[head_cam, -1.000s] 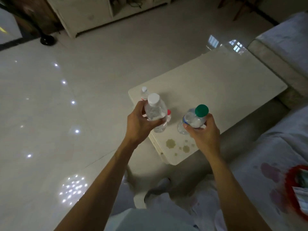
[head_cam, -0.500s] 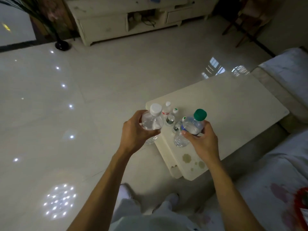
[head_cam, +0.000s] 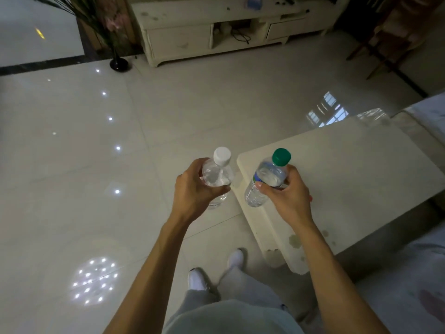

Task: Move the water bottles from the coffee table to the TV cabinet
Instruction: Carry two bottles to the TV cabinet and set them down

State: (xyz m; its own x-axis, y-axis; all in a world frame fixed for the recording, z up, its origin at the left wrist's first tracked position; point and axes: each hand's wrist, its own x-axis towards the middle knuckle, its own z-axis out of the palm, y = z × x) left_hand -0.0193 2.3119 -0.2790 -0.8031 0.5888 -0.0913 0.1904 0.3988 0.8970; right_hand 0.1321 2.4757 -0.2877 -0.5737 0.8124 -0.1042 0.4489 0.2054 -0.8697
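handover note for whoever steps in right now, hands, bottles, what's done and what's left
Left hand: grip shut on the white-capped bottle, held over the floor.
Right hand: grip shut on the green-capped bottle, above the coffee table corner.
Done: both bottles lifted off the table; no others visible on it.
Left: cross the floor to the TV cabinet ahead and set both bottles on it.
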